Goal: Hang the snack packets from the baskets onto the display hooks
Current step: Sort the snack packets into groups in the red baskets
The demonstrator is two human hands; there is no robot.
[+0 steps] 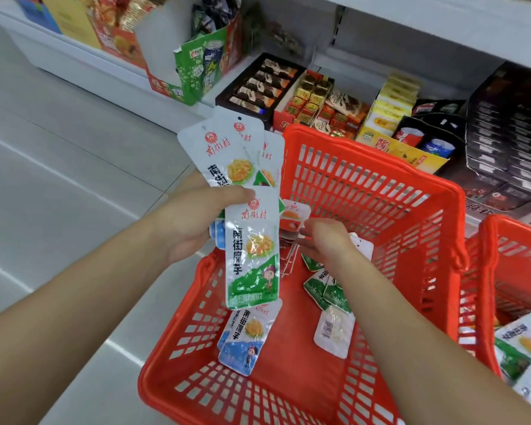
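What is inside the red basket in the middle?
Loose snack packets lie in the basket: blue, green, one face down. The right hand and the bunch in the left hand cover the rest.

Cut by the right edge: second basket point(518, 259). Partly hidden under the right hand point(325, 240): packets point(364, 246) in the near basket point(365, 191). Blurred beyond reading: far shelf boxes point(258, 84).

We're in a shop, no question: a low white shelf point(74, 65) across the top carries open display cartons point(196, 65), a black tray of wrapped sweets point(258, 84) and stacked dark boxes point(503, 142). Centre frame, a red shopping basket point(365, 185) holds identical snack packets point(242, 342); a second basket point(503, 240) sits at the right edge, with pale tiled floor point(59, 148) at left.
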